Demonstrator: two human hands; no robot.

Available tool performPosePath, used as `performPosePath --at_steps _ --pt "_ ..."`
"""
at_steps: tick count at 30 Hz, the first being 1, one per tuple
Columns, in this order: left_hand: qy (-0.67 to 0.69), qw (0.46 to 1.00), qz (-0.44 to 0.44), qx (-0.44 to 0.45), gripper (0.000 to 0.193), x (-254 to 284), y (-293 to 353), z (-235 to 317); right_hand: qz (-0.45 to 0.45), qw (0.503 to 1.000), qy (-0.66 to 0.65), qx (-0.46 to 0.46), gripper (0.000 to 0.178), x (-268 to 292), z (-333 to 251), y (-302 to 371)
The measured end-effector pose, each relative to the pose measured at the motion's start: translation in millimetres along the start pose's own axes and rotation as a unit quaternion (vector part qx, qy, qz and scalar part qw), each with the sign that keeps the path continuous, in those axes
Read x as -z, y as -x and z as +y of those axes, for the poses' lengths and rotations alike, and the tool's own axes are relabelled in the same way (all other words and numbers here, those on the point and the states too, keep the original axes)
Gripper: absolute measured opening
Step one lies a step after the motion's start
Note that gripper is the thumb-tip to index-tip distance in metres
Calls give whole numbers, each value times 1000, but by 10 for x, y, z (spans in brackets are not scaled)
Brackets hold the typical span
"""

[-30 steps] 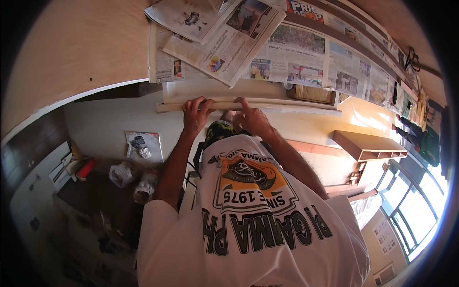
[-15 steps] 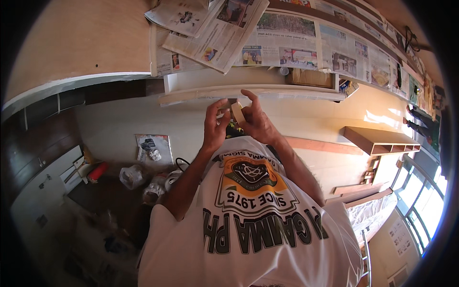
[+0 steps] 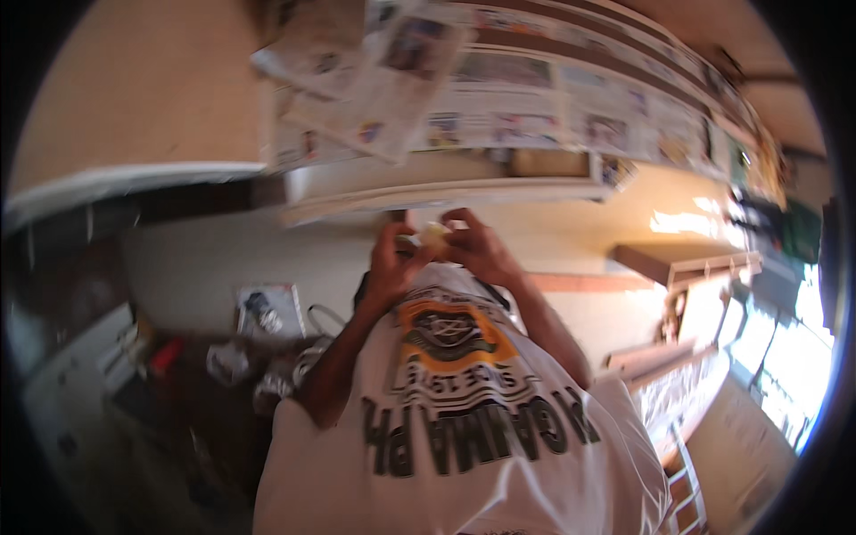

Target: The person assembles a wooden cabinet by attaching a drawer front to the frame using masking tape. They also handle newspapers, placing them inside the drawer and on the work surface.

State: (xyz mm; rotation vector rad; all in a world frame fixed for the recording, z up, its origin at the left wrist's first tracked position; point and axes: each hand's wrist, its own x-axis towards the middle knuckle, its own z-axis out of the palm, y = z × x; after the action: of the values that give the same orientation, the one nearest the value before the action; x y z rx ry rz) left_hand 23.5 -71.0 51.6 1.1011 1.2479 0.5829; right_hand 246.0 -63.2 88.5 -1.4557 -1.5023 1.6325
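Fingers (image 3: 460, 215) of our right hand (image 3: 484, 252), the nearer, hold a pale tape roll (image 3: 433, 234) to their left, between both hands; blur hides its axis, and we cannot tell our left hand's (image 3: 390, 267) grip.

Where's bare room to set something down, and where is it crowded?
The wooden panel looks bare between its white front edge and the loose newspapers. The open drawer looks free well left of the brown box. Crowded: lower left, with plastic bags; between left hand and right hand, a pale roll.
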Motion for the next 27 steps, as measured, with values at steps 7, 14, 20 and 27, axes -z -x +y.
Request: performPosePath --at_steps 7,14,20,27 --pt "117 985 104 65 34 725 -90 118 -52 987 113 105 33 -508 -566 -793" --pt "220 946 172 167 22 1388 -1 96 -141 966 135 170 35 -946 -830 -1487" --pt "171 943 199 203 24 1654 19 -3 -193 946 187 179 36 -1084 -988 -1795" --pt "229 886 334 226 24 2011 324 -252 -350 912 187 101 37 -1091 -1070 -2095"
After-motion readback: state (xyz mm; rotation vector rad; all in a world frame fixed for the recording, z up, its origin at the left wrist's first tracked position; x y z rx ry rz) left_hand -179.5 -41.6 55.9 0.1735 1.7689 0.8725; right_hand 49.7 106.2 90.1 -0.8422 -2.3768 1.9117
